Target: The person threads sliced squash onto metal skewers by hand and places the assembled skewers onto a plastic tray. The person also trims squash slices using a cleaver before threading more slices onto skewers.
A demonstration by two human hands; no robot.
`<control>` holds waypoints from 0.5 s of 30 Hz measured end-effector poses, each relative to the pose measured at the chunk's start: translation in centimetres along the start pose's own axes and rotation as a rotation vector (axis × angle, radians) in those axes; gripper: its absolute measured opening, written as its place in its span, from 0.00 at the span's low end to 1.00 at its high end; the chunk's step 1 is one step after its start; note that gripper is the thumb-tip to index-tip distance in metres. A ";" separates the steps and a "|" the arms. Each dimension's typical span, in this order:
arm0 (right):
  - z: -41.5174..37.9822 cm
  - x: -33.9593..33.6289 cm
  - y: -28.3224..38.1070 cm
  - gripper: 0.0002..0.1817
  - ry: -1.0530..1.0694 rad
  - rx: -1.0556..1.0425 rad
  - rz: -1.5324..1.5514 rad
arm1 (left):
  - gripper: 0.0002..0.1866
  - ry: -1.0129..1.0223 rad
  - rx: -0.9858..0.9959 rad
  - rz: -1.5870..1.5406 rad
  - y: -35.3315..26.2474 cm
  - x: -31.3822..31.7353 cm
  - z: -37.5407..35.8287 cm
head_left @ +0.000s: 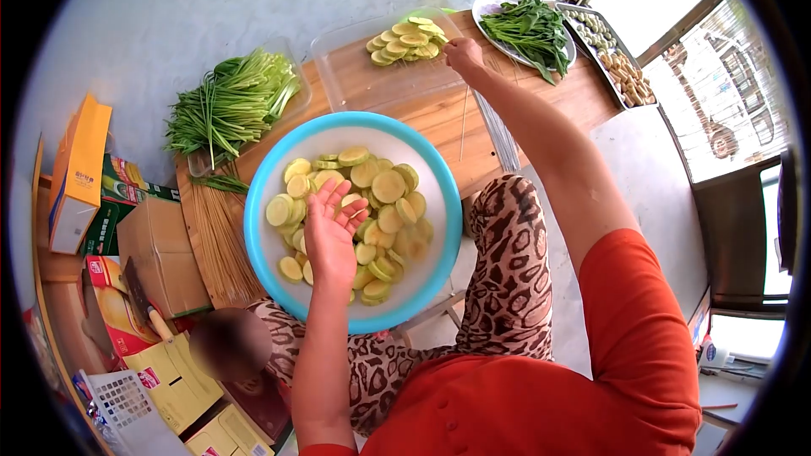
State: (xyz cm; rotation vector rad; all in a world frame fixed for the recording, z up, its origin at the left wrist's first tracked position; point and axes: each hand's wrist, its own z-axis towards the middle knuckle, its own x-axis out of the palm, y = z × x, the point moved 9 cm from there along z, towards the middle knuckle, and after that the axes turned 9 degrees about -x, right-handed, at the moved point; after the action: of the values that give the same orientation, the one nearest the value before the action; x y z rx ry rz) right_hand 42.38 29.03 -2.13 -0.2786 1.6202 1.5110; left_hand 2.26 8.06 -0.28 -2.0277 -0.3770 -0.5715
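My left hand (332, 224) is palm up with its fingers apart, above pale green round slices (389, 187) in a white basin with a blue rim (453, 194). No object shows on that palm. At the right end of a clear plastic tray (338, 89), my right hand (464, 55) has its fingers pressed together. What they grip is hidden. A thin stick (463, 131) runs down from just below this hand across the wooden board. Beside its fingers, more slices (410, 40) are piled in the tray.
Green stalks (232, 105) lie left of the tray. Leafy greens on a white plate (483, 8) and a metal tray of small food pieces (627, 76) stand right. Bundled sticks (218, 236) lie left of the basin. Boxes (160, 245) and a knife handle (159, 323) are further left.
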 end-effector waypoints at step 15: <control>-10.0 -8.1 -9.8 0.15 0.002 -0.052 -0.108 | 0.26 0.020 -0.012 0.033 0.8 0.9 -0.9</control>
State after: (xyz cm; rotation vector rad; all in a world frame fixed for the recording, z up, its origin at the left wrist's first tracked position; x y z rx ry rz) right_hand 49.46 14.64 -4.45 -0.3900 1.5440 1.4717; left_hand 3.18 6.91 0.06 -2.0345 -0.3287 -0.5744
